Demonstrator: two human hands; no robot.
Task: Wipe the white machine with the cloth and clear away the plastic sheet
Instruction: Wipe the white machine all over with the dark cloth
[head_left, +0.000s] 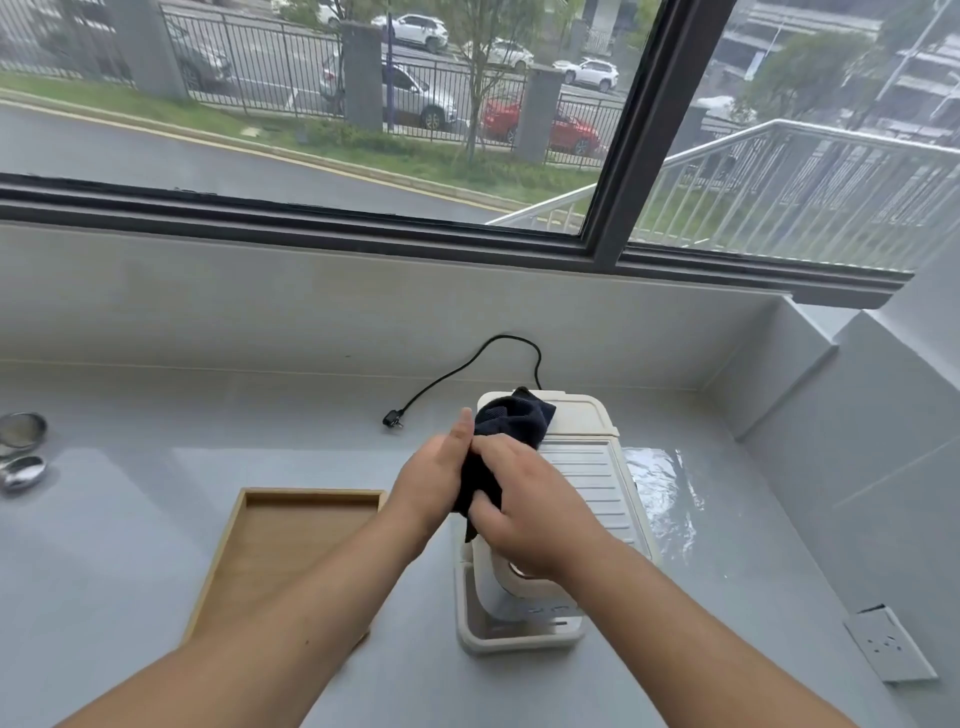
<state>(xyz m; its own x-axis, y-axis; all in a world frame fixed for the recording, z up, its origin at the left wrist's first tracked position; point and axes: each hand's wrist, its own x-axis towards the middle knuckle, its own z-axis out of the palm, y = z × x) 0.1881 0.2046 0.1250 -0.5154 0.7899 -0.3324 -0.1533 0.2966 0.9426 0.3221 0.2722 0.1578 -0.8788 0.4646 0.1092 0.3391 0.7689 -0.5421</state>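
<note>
The white machine (587, 467) stands on the grey counter, its ribbed top facing up and its base tray nearest me. A dark navy cloth (514, 418) is bunched over the machine's left side. My left hand (434, 475) presses against the cloth from the left. My right hand (530, 506) grips the cloth's lower part above the machine's front. The clear plastic sheet (657, 493) lies flat and crinkled on the counter, just right of the machine.
A shallow wooden tray (260, 551) sits left of the machine. The machine's black cord with its plug (392, 418) trails across the counter behind it. Two metal items (21, 452) rest at the far left. A wall socket (888, 649) is at the right.
</note>
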